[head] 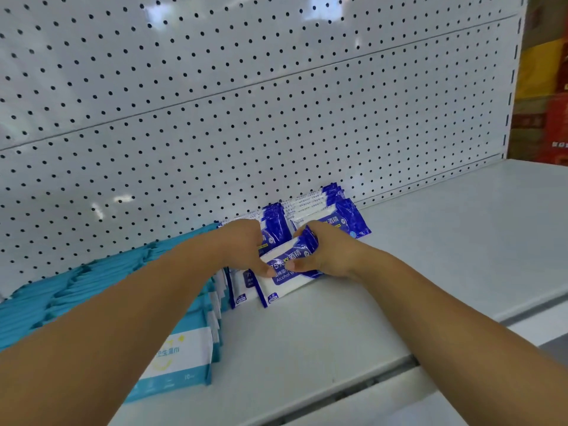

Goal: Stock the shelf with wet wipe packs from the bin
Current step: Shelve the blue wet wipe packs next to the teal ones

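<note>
Here, on my headset feed, two bare forearms reach in from the lower edge toward a white-and-dark-blue alcohol wipe pack (287, 279), the marker for everything else in view.

Nearest me, to the lower left of that pack, a light-blue pack (181, 361) fronts long rows of light-blue packs (92, 287) that run back along the white shelf (430, 256).

Both hands grasp the alcohol wipe pack. The left hand (246, 247) lays its thumb on the left of the pack's printed face; its fingers curl over the top and out of my sight. The right hand (325, 256) sets its thumb beside the other on that face, and its fingers wrap the pack's dark-blue upper right end. So the pack sits between the two thumbs in front and the curled fingers behind. It stands on its long edge, tilted back, and its lower edge appears to meet the shelf.

Just behind and to the left of it stand more dark-blue packs (273, 226) in a row, and a second group (347, 219) stands behind it to the right.

Behind the pack rises the white pegboard (276, 103). Far to its upper right, past the pegboard's edge, I see blurred red and yellow boxes (553, 118).
</note>
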Tool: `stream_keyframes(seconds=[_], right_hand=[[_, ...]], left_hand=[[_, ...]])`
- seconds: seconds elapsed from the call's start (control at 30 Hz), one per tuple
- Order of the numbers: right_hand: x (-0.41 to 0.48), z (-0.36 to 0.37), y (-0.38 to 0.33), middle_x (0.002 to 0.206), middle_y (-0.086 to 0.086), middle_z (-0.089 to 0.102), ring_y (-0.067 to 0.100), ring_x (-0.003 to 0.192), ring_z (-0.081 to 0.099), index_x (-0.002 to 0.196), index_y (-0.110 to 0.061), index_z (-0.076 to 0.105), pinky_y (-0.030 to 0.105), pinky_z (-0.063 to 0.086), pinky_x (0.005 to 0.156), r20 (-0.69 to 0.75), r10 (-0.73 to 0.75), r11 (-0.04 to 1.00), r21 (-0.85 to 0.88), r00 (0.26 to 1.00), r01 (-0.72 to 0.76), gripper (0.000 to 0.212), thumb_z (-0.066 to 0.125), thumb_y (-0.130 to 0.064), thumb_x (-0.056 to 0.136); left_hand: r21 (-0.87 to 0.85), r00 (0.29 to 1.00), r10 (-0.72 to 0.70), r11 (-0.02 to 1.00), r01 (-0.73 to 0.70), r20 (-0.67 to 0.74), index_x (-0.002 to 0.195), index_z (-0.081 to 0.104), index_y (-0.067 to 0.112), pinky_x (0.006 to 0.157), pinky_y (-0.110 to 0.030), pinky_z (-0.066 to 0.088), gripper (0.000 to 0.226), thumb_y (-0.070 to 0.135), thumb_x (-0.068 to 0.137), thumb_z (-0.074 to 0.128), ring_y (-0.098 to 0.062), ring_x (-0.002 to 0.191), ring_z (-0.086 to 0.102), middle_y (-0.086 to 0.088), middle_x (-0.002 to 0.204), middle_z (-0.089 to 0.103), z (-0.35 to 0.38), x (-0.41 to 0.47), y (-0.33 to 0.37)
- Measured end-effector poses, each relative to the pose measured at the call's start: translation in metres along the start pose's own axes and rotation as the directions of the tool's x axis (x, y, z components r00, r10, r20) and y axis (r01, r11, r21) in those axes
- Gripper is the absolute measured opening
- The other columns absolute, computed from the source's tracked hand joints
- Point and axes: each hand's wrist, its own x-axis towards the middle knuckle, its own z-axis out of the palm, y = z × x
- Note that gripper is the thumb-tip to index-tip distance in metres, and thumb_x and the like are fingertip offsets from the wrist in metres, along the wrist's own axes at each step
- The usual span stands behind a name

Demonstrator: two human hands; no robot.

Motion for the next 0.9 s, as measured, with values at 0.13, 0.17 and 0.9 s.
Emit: stream_keyframes(seconds=[0.13, 0.17, 0.9], right_hand=[[0.0, 0.001, 0.001, 0.117, -0.01, 0.055, 0.008, 0.101, 0.059, 0.118, -0.03, 0.052, 0.019, 0.055, 0.069, -0.025, -0.022, 0.999, 0.046, 0.999, 0.023, 0.056, 0.087, -0.033, 0.074], [0.0, 0.0, 0.001, 0.119, -0.009, 0.057, 0.011, 0.106, 0.061, 0.116, -0.031, 0.052, 0.025, 0.059, 0.075, -0.034, -0.03, 0.998, 0.062, 0.999, 0.032, 0.055, 0.088, -0.032, 0.074], [0.023, 0.014, 0.011, 0.079, -0.004, 0.064, 0.009, 0.07, 0.058, 0.088, -0.018, 0.059, 0.026, 0.054, 0.071, -0.322, -0.155, 0.986, -0.115, 0.934, 0.124, 0.033, 0.089, -0.018, 0.074]], left_hand=[[-0.115, 0.998, -0.03, 0.993, 0.038, 0.062, 0.11, 0.06, 0.017, 0.078, -0.024, 0.051, 0.05, 0.044, 0.076, 0.084, -0.011, 0.089, 0.061, 0.001, 0.103, 0.067, -0.003, 0.004, -0.01], [-0.139, 0.997, -0.024, 0.99, 0.035, 0.078, 0.108, 0.061, 0.017, 0.083, -0.026, 0.052, 0.048, 0.044, 0.075, 0.084, -0.01, 0.09, 0.063, 0.003, 0.102, 0.068, -0.005, 0.004, -0.013], [0.013, 0.963, 0.117, 0.993, -0.118, -0.243, 0.114, 0.064, 0.015, 0.079, -0.026, 0.044, 0.052, 0.034, 0.071, 0.088, -0.015, 0.095, 0.054, 0.002, 0.107, 0.058, -0.005, 0.023, -0.036]])
